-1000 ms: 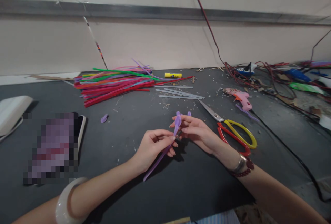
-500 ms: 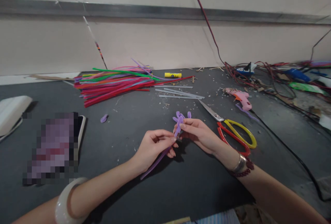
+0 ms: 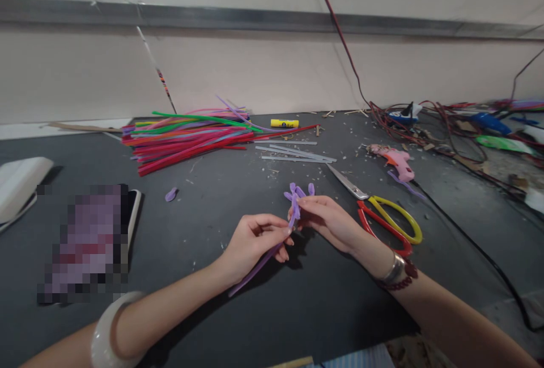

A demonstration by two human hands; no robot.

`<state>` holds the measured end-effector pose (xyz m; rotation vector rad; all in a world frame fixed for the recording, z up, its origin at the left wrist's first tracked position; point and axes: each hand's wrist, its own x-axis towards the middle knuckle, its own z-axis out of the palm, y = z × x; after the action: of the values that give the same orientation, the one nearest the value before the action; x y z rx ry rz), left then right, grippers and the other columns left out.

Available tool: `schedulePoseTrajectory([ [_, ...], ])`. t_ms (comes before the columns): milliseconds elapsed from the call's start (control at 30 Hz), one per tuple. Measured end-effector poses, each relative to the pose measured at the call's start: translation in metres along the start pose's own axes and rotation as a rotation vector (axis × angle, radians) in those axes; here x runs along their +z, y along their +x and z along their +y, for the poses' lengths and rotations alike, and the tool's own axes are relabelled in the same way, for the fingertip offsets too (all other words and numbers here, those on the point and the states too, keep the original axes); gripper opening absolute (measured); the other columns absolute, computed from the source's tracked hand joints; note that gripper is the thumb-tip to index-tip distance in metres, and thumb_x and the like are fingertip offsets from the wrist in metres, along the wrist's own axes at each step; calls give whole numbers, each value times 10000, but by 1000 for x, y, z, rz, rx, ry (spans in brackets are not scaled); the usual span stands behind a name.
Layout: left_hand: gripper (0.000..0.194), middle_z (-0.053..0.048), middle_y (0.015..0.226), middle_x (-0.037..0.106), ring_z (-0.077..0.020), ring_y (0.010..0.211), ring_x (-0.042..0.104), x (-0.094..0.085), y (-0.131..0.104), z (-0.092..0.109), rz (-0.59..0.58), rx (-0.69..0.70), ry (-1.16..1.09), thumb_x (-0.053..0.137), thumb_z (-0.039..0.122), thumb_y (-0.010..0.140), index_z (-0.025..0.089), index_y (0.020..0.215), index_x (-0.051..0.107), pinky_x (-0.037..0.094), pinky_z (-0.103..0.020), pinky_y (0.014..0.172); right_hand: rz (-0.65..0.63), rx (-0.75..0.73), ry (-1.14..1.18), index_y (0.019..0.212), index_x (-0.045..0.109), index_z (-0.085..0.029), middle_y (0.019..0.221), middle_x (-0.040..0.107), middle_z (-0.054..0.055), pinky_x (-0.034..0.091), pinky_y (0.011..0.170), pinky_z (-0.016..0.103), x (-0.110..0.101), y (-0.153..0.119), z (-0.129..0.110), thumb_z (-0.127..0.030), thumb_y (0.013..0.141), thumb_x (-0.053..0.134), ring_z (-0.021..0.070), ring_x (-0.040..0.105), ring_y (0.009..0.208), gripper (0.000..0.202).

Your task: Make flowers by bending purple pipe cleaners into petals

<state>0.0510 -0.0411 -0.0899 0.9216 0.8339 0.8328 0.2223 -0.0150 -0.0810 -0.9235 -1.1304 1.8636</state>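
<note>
Between my two hands is a purple pipe cleaner (image 3: 294,203), bent into several small loops at its upper end. My left hand (image 3: 257,243) pinches its stem just below the loops, and the loose tail runs down and left under the fingers. The thumb and fingertips of my right hand (image 3: 329,220) close on the looped part from the right. Some right fingers are hidden behind the loops. To the right of that hand lie scissors (image 3: 361,195) with one red and one yellow handle. A small purple looped piece (image 3: 171,194) rests on the table at the left.
A bundle of coloured pipe cleaners (image 3: 191,138) lies at the back, beside a yellow glue stick (image 3: 284,123) and clear glue sticks (image 3: 297,155). A pink glue gun (image 3: 395,161) with a black cord sits right. A phone (image 3: 85,243) and white box (image 3: 23,186) are left.
The right fingertips have shifted slightly on the loops, showing a little more of the purple piece. The left hand and the tail have barely moved.
</note>
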Motion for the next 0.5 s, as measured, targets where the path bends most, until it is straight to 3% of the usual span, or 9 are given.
schedulePoseTrajectory([
  [267, 141, -21, 599, 641, -93, 416, 571, 0, 1, 0, 20, -5, -3, 659, 215, 693, 104, 770, 617, 475, -211, 449, -34, -15, -7, 852, 683, -136, 689, 623, 35, 438, 606, 226, -1, -1, 0, -302, 790, 563, 108, 550, 662, 214],
  [500, 117, -13, 588, 634, -89, 418, 573, 1, 0, 0, -1, 10, 8, 653, 208, 701, 104, 741, 619, 477, -200, 441, -32, 6, -23, 757, 678, -119, 684, 614, 34, 423, 608, 237, 0, -2, -1, -316, 786, 565, 101, 536, 629, 229],
])
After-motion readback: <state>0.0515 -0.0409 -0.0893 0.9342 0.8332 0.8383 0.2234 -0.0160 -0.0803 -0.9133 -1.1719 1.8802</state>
